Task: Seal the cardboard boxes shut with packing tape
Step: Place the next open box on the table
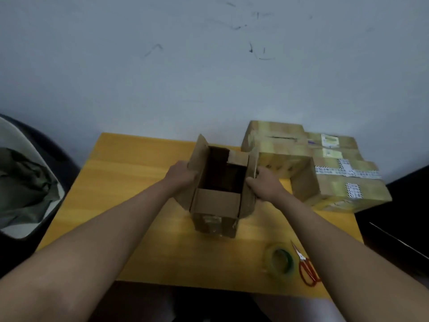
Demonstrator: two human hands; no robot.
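Note:
An open cardboard box (216,223) stands upright in the middle of the yellow table (139,182), its top flaps raised and its inside dark. My left hand (180,175) rests against the box's left flap from outside. My right hand (263,182) lies on the right flap, thumb at its edge. A roll of clear packing tape (279,260) with a green core lies flat at the table's front right. Red-handled scissors (305,266) lie just right of the roll.
Several taped cardboard boxes (325,166) are piled at the table's back right, close to my right hand. A chair with dark cloth (25,182) stands to the left. A grey wall runs behind the table. Dark furniture (399,205) borders the right edge.

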